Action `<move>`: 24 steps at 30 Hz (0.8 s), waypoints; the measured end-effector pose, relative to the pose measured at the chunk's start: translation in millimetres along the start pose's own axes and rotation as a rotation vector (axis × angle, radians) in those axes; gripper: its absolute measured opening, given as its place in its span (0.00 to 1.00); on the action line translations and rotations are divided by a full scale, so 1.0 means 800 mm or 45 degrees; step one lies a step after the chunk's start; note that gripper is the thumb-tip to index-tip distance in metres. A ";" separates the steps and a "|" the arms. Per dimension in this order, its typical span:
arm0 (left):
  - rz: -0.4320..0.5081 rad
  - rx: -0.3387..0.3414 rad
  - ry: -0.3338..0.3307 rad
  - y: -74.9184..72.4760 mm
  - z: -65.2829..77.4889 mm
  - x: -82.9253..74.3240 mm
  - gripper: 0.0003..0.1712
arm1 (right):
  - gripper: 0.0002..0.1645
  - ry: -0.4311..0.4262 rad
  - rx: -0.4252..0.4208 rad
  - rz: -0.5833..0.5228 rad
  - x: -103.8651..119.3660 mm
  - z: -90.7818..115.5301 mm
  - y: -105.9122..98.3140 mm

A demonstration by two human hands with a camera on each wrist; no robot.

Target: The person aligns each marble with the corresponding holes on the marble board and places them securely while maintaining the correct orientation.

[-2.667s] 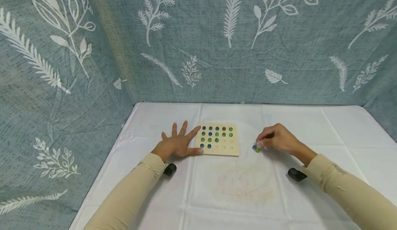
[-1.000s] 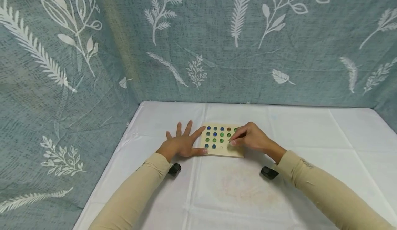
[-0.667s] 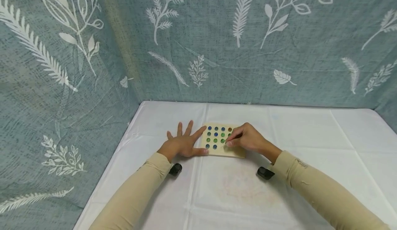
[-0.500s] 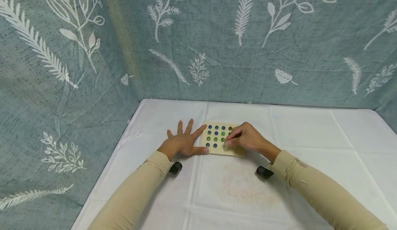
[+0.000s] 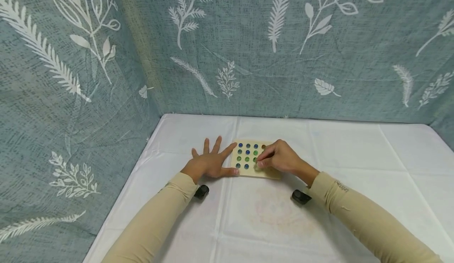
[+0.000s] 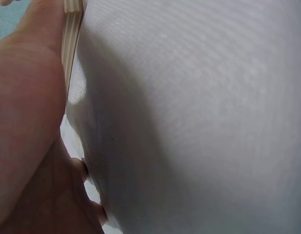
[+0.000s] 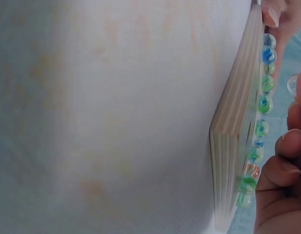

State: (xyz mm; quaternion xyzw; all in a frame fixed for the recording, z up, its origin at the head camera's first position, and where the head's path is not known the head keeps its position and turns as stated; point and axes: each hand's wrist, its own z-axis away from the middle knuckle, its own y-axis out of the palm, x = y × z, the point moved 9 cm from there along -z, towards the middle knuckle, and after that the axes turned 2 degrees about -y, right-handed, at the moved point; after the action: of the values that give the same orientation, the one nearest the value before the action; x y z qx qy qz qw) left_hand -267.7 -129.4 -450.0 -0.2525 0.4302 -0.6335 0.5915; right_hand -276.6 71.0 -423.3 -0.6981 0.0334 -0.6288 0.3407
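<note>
Blue-green cloth: we see it hang at the left and back, with white leaves (image 5: pixel 72 176) on it.
Left hand: we see the left hand (image 5: pixel 209 164) lie flat with its fingers straight and spread wide; its thumb and pointing finger touch the board's left side, and it grabs nothing.
Wooden board: we find the wooden board (image 5: pixel 253 173) between the two hands, on the white cloth (image 5: pixel 227 219).
Marbles: we see blue and green marbles (image 5: pixel 247 152) sit in rows on the board, and two blue ones are in the front row; the right hand hides some spots.
Right hand: we see the right hand (image 5: pixel 283 156) over the board, fingers bent, pinching one see-through marble (image 7: pixel 292 86).
Sleeves: we see tan sleeves (image 5: pixel 369 211) on both arms.
</note>
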 end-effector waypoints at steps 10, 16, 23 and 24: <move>0.008 0.002 -0.001 0.001 -0.001 0.000 0.56 | 0.04 -0.024 -0.006 0.112 0.006 -0.002 0.007; 0.010 -0.002 0.001 0.002 -0.003 -0.001 0.56 | 0.04 -0.054 0.006 0.160 0.012 -0.001 0.010; 0.008 0.002 -0.005 0.002 -0.002 -0.001 0.56 | 0.05 -0.051 0.021 0.164 0.013 -0.001 0.012; 0.008 0.002 -0.005 0.001 -0.002 -0.001 0.56 | 0.05 -0.049 0.024 0.166 0.013 -0.002 0.012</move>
State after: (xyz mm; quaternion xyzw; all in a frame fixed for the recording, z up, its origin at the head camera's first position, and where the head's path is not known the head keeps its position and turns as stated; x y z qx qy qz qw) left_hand -268.4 -128.5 -451.6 -0.2521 0.4294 -0.6314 0.5945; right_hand -271.9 58.2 -419.7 -0.7032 0.0663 -0.5921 0.3881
